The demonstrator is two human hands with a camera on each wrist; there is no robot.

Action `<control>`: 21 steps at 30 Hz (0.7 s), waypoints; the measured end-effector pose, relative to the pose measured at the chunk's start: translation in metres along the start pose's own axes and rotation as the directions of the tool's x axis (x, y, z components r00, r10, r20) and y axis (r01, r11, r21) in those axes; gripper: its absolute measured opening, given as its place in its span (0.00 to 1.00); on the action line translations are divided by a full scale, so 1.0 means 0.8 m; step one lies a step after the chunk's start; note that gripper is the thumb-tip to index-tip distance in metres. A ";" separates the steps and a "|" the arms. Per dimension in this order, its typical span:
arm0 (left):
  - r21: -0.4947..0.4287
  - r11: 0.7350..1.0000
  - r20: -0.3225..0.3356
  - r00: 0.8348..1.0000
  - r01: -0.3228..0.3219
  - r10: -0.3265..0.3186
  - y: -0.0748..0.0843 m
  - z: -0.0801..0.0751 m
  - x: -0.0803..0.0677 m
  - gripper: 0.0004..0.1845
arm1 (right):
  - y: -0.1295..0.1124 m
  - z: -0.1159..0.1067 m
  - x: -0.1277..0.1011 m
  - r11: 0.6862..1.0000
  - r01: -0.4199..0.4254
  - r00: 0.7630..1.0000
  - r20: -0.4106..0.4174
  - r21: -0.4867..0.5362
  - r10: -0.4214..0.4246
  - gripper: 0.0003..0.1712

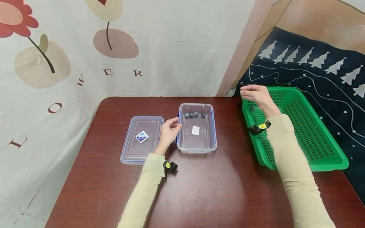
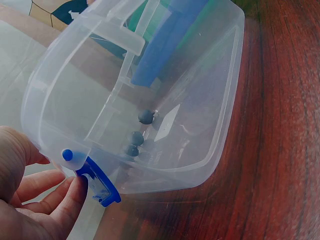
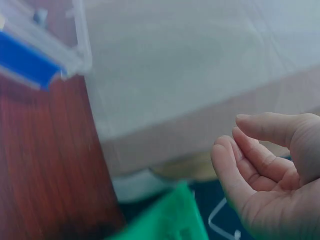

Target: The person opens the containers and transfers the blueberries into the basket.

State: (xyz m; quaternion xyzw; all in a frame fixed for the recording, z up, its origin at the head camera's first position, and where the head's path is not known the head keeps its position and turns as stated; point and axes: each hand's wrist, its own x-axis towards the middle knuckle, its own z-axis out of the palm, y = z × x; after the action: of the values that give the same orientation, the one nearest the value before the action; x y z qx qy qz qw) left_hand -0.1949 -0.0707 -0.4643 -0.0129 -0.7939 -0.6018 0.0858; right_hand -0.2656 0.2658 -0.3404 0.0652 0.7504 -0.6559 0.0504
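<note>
A clear plastic box (image 1: pixel 196 144) with blue side latches stands uncovered on the table. Several blueberries (image 1: pixel 195 114) lie along its far end. My left hand (image 1: pixel 169 133) is at the box's left side; in the left wrist view a fingertip touches the blue latch (image 2: pixel 102 185), and the fingers are loosely bent. Above the far left corner of the green basket (image 1: pixel 253 148) hovers my right hand (image 1: pixel 258 96). Its fingers are gently bent, and nothing shows between thumb and fingertips in the right wrist view. One blueberry (image 1: pixel 252 109) is inside the basket, below this hand.
Left of the box lies its clear lid (image 1: pixel 134 152) with a blue-and-white diamond label, flat on the brown table (image 1: pixel 205 193). A pale printed curtain (image 1: pixel 176 63) hangs behind the table. Dark cloth with white trees (image 1: pixel 313 71) is beyond the basket.
</note>
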 end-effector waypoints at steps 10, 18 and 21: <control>-0.010 1.000 -0.010 1.000 -0.004 0.004 0.000 0.001 0.001 0.17 | -0.004 0.070 0.010 0.999 0.022 0.996 0.084 -0.046 -0.018 0.18; -0.010 1.000 -0.005 1.000 -0.010 0.010 0.000 0.001 0.000 0.17 | 0.001 0.126 0.014 0.994 0.014 0.990 0.141 -0.104 0.001 0.20; -0.009 1.000 -0.006 1.000 -0.009 0.009 0.000 0.001 0.000 0.17 | 0.005 0.145 0.013 0.996 0.006 0.987 0.163 -0.092 0.009 0.19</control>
State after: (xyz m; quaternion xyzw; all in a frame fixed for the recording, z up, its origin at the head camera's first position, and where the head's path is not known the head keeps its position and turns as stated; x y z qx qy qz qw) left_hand -0.1952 -0.0702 -0.4647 -0.0153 -0.7909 -0.6049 0.0908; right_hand -0.2767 0.1517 -0.3616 0.0096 0.7730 -0.6238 0.1150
